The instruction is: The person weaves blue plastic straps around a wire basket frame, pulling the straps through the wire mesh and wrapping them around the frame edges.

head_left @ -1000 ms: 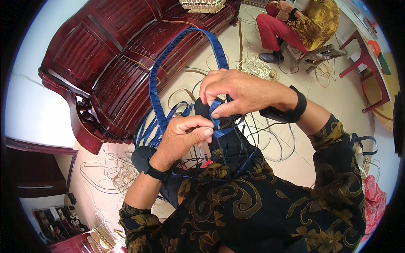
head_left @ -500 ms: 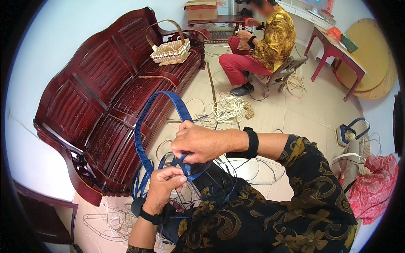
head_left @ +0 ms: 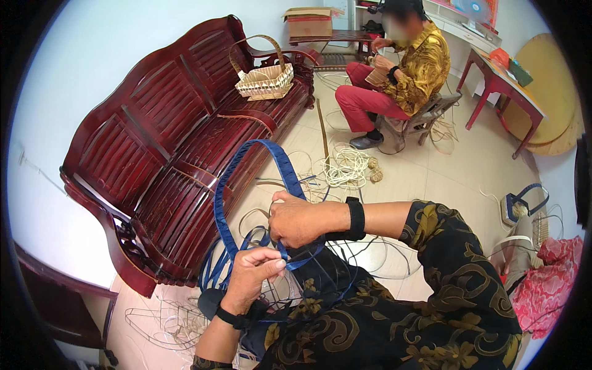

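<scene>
A tall arched handle wrapped in blue strip [head_left: 287, 169] rises in front of me from a basket frame of thin dark wires at my lap. My right hand [head_left: 298, 219] is closed near the handle's right foot, its fingertips mostly hidden behind the back of the hand. Just below and to the left, my left hand [head_left: 251, 271] pinches a narrow blue strip [head_left: 283, 251] between thumb and forefinger. More loose blue strips [head_left: 213, 271] hang left of the left hand. My forearms partly cover the wire frame.
A dark red wooden sofa [head_left: 179, 142] bearing a woven basket [head_left: 265, 81] stands left. Ahead, a person [head_left: 419, 65] sits handling woven work. Cream cord [head_left: 345, 168] and wire frames [head_left: 163, 320] lie on the floor. A blue-handled basket [head_left: 513, 206] is at right, near red patterned cloth [head_left: 549, 287].
The room has shifted slightly right and down in view. My right hand has turned and drawn in closer to the handle's foot, while my left keeps its pinch on the blue strip.
</scene>
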Demonstrator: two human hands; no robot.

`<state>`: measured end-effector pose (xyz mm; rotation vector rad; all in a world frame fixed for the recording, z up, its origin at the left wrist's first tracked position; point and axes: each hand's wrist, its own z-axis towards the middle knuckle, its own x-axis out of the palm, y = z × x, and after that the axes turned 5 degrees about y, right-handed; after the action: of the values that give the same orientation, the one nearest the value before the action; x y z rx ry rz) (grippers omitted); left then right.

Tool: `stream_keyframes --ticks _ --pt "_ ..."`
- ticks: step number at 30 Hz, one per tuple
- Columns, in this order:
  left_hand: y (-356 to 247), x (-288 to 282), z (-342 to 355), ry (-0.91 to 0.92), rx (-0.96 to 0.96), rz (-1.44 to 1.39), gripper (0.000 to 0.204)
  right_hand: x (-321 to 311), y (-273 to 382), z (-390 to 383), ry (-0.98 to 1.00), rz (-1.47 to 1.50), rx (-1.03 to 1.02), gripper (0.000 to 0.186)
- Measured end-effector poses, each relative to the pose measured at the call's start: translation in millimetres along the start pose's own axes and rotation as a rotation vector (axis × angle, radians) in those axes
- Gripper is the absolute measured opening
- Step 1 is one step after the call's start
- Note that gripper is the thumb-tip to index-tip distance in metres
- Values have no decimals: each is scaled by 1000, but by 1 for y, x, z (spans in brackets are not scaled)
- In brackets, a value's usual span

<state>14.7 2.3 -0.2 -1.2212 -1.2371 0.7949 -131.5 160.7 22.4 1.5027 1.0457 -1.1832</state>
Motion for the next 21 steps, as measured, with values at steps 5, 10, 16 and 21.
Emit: stream_keyframes --ticks 5,10,16,21 --pt "-1 5 1 -57 -29 -3 8 -9 4 3 -134 -295 8 14" --pt "2 0 -3 -65 -58 -4 10 -23 5 -1 -62 -365 175 20" --pt "-8 -10 3 -36 15 -200 10 -50 -10 -9 -682 -310 233 31" --pt "4 -2 2 -55 -27 -127 9 -9 -15 -11 -568 149 297 23"
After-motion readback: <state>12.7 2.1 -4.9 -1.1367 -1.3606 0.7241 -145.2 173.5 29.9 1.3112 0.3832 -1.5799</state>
